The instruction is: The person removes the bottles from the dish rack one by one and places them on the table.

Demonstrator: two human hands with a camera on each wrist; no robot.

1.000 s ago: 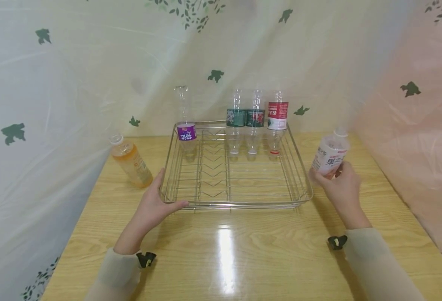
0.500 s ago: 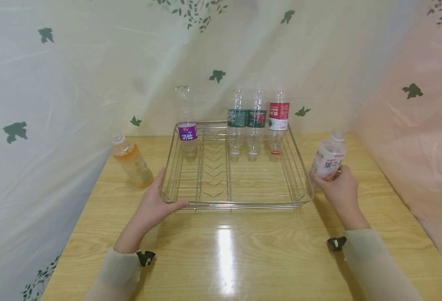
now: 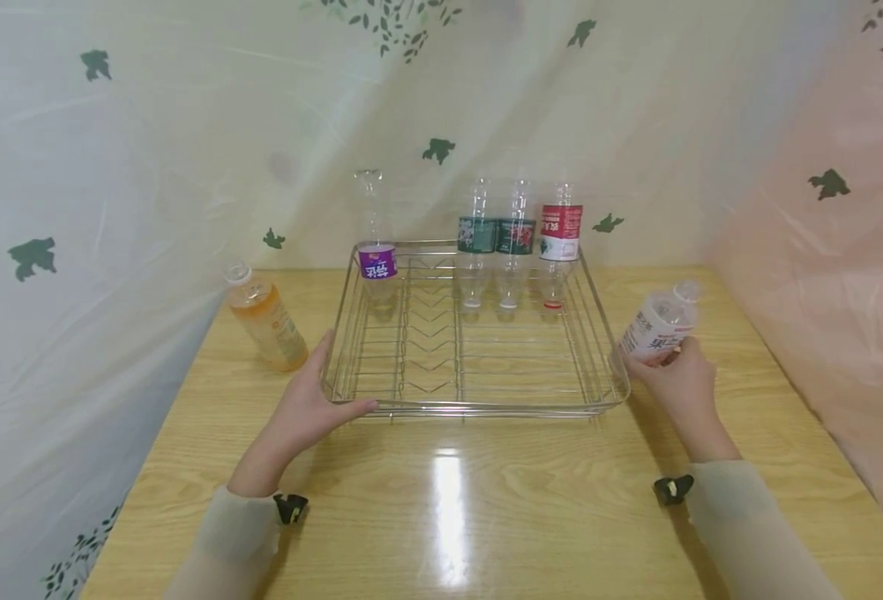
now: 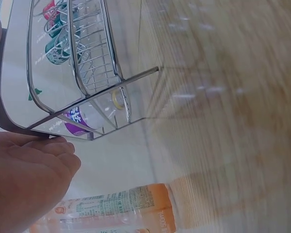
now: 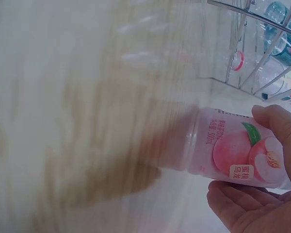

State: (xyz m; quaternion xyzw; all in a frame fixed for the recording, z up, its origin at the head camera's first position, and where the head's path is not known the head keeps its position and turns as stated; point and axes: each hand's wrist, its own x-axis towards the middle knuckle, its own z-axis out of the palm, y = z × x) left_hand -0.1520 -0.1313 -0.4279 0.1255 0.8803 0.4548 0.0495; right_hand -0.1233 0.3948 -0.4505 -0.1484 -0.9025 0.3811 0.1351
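Observation:
In the head view my right hand grips a pink peach drink bottle with a white label, just right of the wire dish rack. The bottle leans with its cap toward the right, its base close to the tabletop. My left hand holds the rack's front left corner, thumb along the front rim and fingers along the left side. Left of that hand, an orange drink bottle stands on the table; the left wrist view shows its orange lower end.
Upside down along the rack's back stand a purple-labelled bottle, two green-labelled bottles and a red-and-white-labelled bottle. The wooden table ends at a patterned curtain behind.
The pink drink bottle has moved slightly lower, and its cap has tipped to the right. My left hand stays on the rack.

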